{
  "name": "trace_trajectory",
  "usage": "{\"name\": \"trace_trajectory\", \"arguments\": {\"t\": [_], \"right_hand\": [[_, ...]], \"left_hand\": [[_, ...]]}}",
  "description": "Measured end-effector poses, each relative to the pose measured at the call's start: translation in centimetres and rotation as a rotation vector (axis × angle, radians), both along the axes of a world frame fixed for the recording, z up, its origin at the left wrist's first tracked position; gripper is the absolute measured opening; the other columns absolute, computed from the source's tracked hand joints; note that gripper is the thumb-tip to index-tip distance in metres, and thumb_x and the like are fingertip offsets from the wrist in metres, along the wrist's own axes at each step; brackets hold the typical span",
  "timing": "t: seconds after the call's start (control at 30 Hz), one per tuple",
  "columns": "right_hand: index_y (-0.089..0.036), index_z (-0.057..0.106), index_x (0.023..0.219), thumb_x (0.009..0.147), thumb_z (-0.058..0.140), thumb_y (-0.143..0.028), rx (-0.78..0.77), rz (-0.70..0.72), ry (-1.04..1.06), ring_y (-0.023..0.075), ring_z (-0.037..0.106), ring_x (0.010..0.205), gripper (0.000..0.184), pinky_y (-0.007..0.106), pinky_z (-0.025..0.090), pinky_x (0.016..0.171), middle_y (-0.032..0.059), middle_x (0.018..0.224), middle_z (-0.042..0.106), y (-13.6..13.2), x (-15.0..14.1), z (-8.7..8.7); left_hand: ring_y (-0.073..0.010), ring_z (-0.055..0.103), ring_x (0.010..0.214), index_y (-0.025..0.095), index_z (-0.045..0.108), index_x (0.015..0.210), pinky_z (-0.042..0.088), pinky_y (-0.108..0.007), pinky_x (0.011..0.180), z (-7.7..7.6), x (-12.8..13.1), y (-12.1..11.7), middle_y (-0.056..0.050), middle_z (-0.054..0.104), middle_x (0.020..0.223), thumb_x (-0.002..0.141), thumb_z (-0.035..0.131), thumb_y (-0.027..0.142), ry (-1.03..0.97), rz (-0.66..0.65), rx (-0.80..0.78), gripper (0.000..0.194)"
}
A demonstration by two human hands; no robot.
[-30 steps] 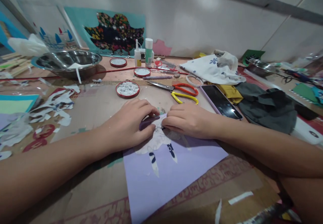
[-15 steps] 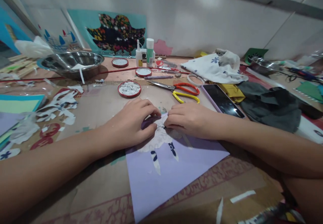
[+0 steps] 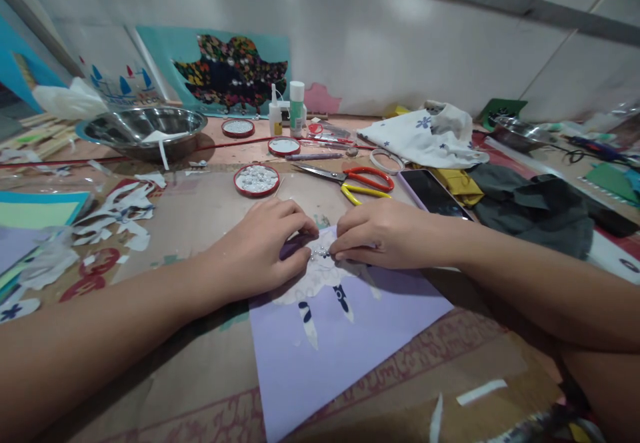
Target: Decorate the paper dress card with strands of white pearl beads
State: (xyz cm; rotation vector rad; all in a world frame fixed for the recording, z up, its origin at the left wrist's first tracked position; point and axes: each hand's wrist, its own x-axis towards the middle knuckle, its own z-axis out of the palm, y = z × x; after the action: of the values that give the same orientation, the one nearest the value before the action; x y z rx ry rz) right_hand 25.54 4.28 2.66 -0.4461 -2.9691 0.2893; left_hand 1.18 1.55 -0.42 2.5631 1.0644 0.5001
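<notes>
A lilac sheet of paper (image 3: 320, 376) lies on the table in front of me, carrying a white cut-out (image 3: 313, 280) with patterned leg-like pieces. Small silvery beads (image 3: 321, 252) sit in a short row on the cut-out, between my hands. My left hand (image 3: 275, 243) rests on the sheet's left part, thumb and forefinger apart on either side of a gap. On the other side of the beads, my right hand (image 3: 380, 233) has its fingertips drawn together at the row's right end. Whether a bead is between them is hidden.
Beyond my hands are red lids of beads (image 3: 257, 180), scissors (image 3: 350, 180), a phone (image 3: 435, 193), a glue bottle (image 3: 275, 116) and a glue stick (image 3: 297, 110). A steel bowl (image 3: 143, 133) and white scraps (image 3: 117, 210) lie left; cloth (image 3: 425, 136) lies right.
My right hand has shifted slightly right and its fingers have tilted, so more of the bead row shows. The left hand stays in place. The view has tipped up a little.
</notes>
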Motion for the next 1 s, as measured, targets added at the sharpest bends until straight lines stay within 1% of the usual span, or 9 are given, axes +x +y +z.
{"name": "trace_trajectory", "arguments": {"t": [0.3, 0.43, 0.5, 0.67, 0.77, 0.87, 1.0], "right_hand": [[-0.017, 0.077, 0.092, 0.099, 0.056, -0.022, 0.060, -0.002, -0.010, 0.0134, 0.061, 0.074, 0.023, 0.024, 0.039, 0.065, 0.0057, 0.085, 0.072, -0.32, -0.20, -0.02], [-0.018, 0.077, 0.097, 0.098, 0.057, -0.021, -0.048, -0.009, -0.003, 0.0123, 0.061, 0.072, 0.021, 0.024, 0.040, 0.065, 0.0049, 0.085, 0.072, -0.08, -0.16, 0.44], [-0.019, 0.077, 0.099, 0.097, 0.057, -0.021, -0.072, -0.002, -0.012, 0.0119, 0.061, 0.072, 0.020, 0.023, 0.040, 0.064, 0.0043, 0.084, 0.071, 0.00, -0.08, 0.57], [-0.019, 0.077, 0.100, 0.099, 0.056, -0.023, 0.009, 0.015, -0.045, 0.0140, 0.060, 0.076, 0.022, 0.026, 0.039, 0.065, 0.0059, 0.086, 0.070, -0.24, -0.01, 0.50], [-0.019, 0.077, 0.099, 0.099, 0.054, -0.022, 0.013, 0.014, -0.047, 0.0142, 0.061, 0.077, 0.023, 0.025, 0.039, 0.066, 0.0060, 0.087, 0.070, -0.39, -0.05, 0.50], [-0.019, 0.077, 0.098, 0.099, 0.054, -0.023, -0.022, 0.004, -0.033, 0.0134, 0.060, 0.075, 0.023, 0.024, 0.040, 0.066, 0.0049, 0.084, 0.070, -0.32, -0.03, 0.61], [-0.019, 0.077, 0.100, 0.098, 0.056, -0.023, -0.071, -0.002, -0.026, 0.0133, 0.061, 0.077, 0.022, 0.024, 0.042, 0.069, 0.0045, 0.085, 0.070, -0.17, 0.02, 0.77]], "left_hand": [[-0.0267, 0.056, 0.105, 0.021, 0.066, 0.107, 0.043, -0.048, 0.097, -0.05, -0.05, 0.01, -0.007, 0.063, 0.107, 0.088, 0.055, 0.026, 0.023, 0.002, 0.003, 0.022], [-0.0266, 0.057, 0.105, 0.021, 0.066, 0.108, 0.044, -0.048, 0.096, 0.00, -0.05, 0.01, -0.008, 0.063, 0.108, 0.089, 0.055, 0.028, 0.018, -0.003, -0.004, 0.023], [-0.0267, 0.057, 0.104, 0.021, 0.066, 0.107, 0.044, -0.048, 0.096, 0.01, -0.05, 0.01, -0.008, 0.063, 0.108, 0.089, 0.054, 0.028, 0.015, -0.003, -0.004, 0.023], [-0.0268, 0.057, 0.104, 0.021, 0.066, 0.107, 0.044, -0.047, 0.094, -0.08, -0.06, 0.06, -0.008, 0.063, 0.107, 0.089, 0.055, 0.028, 0.003, -0.010, 0.006, 0.022], [-0.0257, 0.058, 0.100, 0.020, 0.067, 0.104, 0.045, -0.044, 0.091, -0.04, -0.04, 0.02, -0.007, 0.064, 0.105, 0.087, 0.056, 0.026, -0.020, -0.014, 0.013, 0.021], [-0.0237, 0.060, 0.096, 0.021, 0.069, 0.101, 0.044, -0.042, 0.089, 0.21, -0.03, -0.23, -0.006, 0.066, 0.101, 0.087, 0.056, 0.021, -0.063, -0.017, 0.057, 0.019], [-0.0229, 0.060, 0.094, 0.026, 0.073, 0.104, 0.042, -0.042, 0.087, 0.49, -0.05, -0.70, -0.005, 0.066, 0.099, 0.088, 0.054, 0.018, -0.046, -0.068, 0.165, 0.027]]}}
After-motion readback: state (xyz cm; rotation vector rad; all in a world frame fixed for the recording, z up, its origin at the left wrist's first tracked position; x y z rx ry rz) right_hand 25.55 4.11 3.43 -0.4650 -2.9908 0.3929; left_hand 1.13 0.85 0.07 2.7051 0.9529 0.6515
